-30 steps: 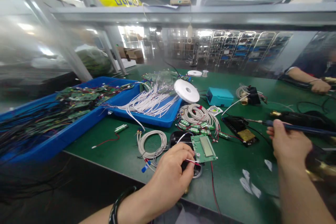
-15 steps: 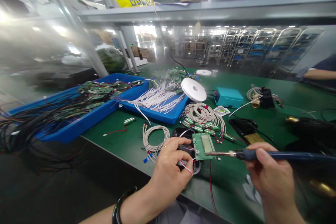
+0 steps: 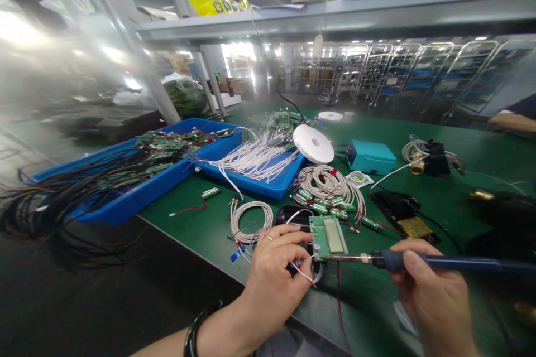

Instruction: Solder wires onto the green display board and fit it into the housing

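"What's your count up close?"

"On my screen, one left hand (image 3: 274, 262), one right hand (image 3: 435, 284), one soldering iron (image 3: 397, 260), one circuit board with a display (image 3: 329, 237)."

"Just past those?"

"I get two blue trays (image 3: 251, 186), two white disc reels (image 3: 305, 139), one teal box (image 3: 372, 157)."

"Anything you can't count?"

"The heaped boards (image 3: 165, 144) overlap too much for me. Green cylindrical cells (image 3: 210, 193): I see one lying alone, the others piled past counting."

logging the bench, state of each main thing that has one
green rectangular circuit board: screen looks blank
blue-handled soldering iron: held in right grip
thin red-white wires: held in left grip
thin beige cables: coiled
white round reel: tilted
blue plastic tray of white wires: open
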Available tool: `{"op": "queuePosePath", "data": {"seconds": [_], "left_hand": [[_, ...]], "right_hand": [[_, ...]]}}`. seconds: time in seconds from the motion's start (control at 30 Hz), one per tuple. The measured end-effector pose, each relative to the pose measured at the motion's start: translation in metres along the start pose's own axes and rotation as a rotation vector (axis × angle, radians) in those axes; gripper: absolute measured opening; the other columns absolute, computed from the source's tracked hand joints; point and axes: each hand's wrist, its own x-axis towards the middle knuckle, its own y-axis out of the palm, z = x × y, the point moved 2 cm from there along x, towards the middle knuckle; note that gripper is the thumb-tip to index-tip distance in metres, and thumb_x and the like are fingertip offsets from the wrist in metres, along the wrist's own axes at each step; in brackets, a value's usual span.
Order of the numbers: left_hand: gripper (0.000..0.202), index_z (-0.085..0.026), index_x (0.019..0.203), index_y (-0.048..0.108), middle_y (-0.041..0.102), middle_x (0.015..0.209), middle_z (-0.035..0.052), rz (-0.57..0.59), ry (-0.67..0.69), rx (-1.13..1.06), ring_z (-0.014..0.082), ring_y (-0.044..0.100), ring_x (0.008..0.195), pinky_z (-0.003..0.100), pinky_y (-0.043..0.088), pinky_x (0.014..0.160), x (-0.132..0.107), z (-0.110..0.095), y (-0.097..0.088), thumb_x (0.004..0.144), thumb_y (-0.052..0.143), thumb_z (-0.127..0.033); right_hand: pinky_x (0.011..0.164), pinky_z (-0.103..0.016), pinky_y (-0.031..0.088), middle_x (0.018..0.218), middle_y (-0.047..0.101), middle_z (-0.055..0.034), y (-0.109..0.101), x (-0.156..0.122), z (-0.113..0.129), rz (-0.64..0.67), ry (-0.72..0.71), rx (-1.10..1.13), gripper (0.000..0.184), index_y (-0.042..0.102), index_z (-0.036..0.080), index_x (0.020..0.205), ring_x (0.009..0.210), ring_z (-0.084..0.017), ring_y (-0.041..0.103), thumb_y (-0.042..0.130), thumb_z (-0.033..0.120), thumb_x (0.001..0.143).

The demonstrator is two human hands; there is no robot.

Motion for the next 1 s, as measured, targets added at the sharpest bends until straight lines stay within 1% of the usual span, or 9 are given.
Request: {"op": "queuePosePath", "data": {"seconds": [0.13, 0.37, 0.8, 1.0], "left_hand": [[0.017, -0.021, 0.060, 0.063, 0.072, 0.092, 0.0015, -0.008, 0.006, 0.009, 0.0209, 0.060, 0.098, 0.041, 0.044, 0.090, 0.0003, -0.0002, 0.0004, 0.071, 0.058, -0.010], [0.015, -0.022, 0.061, 0.064, 0.071, 0.093, 0.0024, -0.008, 0.001, -0.001, 0.0216, 0.060, 0.098, 0.042, 0.044, 0.091, -0.0013, 0.0011, 0.0006, 0.072, 0.059, -0.012], [0.015, -0.021, 0.060, 0.064, 0.071, 0.094, 0.0022, 0.008, -0.001, 0.008, 0.0224, 0.060, 0.097, 0.044, 0.043, 0.091, -0.0004, 0.0006, 0.0000, 0.070, 0.060, -0.012], [0.016, -0.022, 0.060, 0.063, 0.071, 0.093, 0.0018, 0.001, 0.012, 0.010, 0.0216, 0.060, 0.096, 0.043, 0.044, 0.090, -0.0010, 0.0007, 0.0002, 0.071, 0.059, -0.011]], "right_hand": [[0.039, -0.013, 0.040, 0.054, 0.059, 0.0035, -0.0014, 0.0004, -0.0027, 0.002, 0.016, -0.003, 0.014, 0.065, 0.020, 0.077, 0.042, -0.008, 0.052, 0.071, 0.029, 0.069], [0.038, -0.016, 0.039, 0.052, 0.059, 0.0030, 0.0019, 0.0005, -0.0009, 0.018, -0.008, -0.020, 0.011, 0.066, 0.020, 0.078, 0.041, -0.009, 0.052, 0.069, 0.028, 0.071], [0.038, -0.017, 0.040, 0.055, 0.059, 0.0029, 0.0036, 0.0005, -0.0007, 0.040, -0.033, -0.032, 0.010, 0.065, 0.020, 0.076, 0.042, -0.009, 0.052, 0.069, 0.027, 0.071], [0.039, -0.017, 0.039, 0.055, 0.059, 0.0026, 0.0037, -0.0004, -0.0009, 0.059, -0.027, -0.048, 0.010, 0.065, 0.021, 0.077, 0.042, -0.009, 0.053, 0.069, 0.028, 0.071]]}}
